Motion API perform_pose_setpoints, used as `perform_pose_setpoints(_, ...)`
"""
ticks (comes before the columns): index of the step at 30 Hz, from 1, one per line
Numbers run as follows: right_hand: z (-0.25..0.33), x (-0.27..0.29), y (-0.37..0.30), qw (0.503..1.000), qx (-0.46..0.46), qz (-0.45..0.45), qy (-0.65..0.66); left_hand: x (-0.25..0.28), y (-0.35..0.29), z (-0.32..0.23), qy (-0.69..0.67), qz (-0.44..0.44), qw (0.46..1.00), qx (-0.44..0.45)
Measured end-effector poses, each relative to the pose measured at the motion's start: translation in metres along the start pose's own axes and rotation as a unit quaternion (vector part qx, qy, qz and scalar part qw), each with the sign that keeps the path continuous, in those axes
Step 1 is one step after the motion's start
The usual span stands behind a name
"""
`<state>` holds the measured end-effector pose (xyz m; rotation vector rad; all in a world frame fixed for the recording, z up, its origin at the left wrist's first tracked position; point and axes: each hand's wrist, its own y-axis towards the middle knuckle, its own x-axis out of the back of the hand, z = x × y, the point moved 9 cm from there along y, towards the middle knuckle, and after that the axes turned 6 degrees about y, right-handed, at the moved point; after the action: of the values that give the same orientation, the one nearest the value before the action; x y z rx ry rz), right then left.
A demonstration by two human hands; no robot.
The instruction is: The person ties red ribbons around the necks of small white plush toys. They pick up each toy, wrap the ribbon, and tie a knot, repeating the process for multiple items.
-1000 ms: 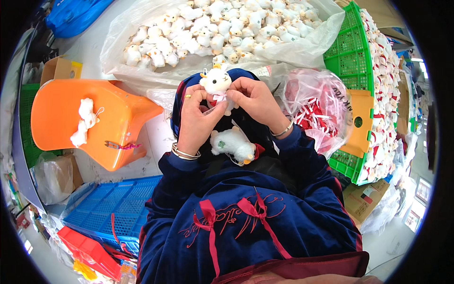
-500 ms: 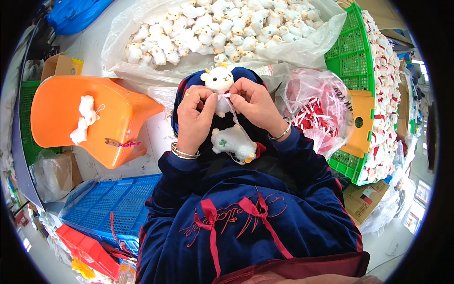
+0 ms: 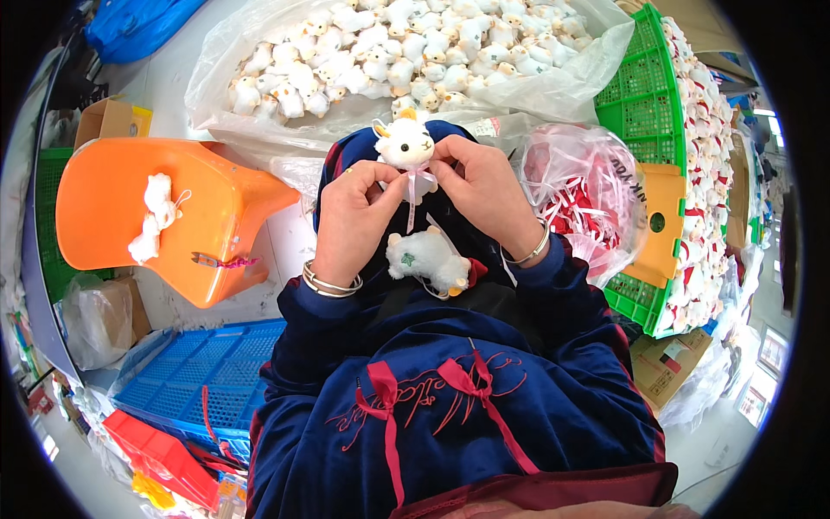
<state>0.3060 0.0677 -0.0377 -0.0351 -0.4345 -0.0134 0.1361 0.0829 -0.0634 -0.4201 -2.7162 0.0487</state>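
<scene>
A small white plush goat (image 3: 405, 144) with yellow horns is upright between my hands, above my lap. Around its neck is a pale pink ribbon (image 3: 416, 176), tied in a bow, one tail hanging down. My left hand (image 3: 356, 216) pinches at the bow's left side with thumb and forefinger. On the other side, my right hand (image 3: 486, 183) pinches the ribbon, close to the goat's neck. Fingers partly hide the goat's body. A second white plush toy (image 3: 428, 261) lies on my lap, with a green patch, a cord loop and a bit of red.
Ahead, a clear plastic sheet (image 3: 220, 86) holds a heap of white plush toys. At left, an orange stool (image 3: 104, 186) bears a white plush and small snips (image 3: 207, 259). A bag of ribbons (image 3: 575, 203) and a green crate (image 3: 635, 112) stand right. A blue crate (image 3: 203, 368) is near left.
My hands have drawn apart from the middle, and the ribbon at the neck now shows as a bow. The goat's head has turned toward the right. The plush on my lap stays put.
</scene>
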Motion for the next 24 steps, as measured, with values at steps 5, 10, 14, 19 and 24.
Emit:
perform_pose_setpoints(5, 0.014, 0.000, -0.005, 0.993, 0.015, 0.024, -0.112, -0.004, -0.006, 0.004, -0.010, 0.030, 0.998, 0.058)
perform_pose_setpoints(10, 0.013, -0.007, -0.009, 0.996, 0.005, 0.045, -0.082, -0.006, -0.019, 0.009, -0.104, 0.055, 0.983, 0.144)
perform_pose_setpoints(14, 0.003, -0.014, -0.015, 0.997, -0.044, 0.059, -0.007, -0.014, -0.029, 0.025, -0.184, 0.111, 0.960, 0.179)
perform_pose_setpoints(19, -0.008, -0.024, -0.030, 0.965, -0.193, 0.087, 0.153, -0.025, -0.038, 0.036, -0.275, 0.102, 0.936, 0.197)
perform_pose_setpoints(24, -0.024, -0.030, -0.035, 0.967, -0.172, 0.070, 0.177, -0.028, -0.037, 0.036, -0.291, 0.080, 0.935, 0.188)
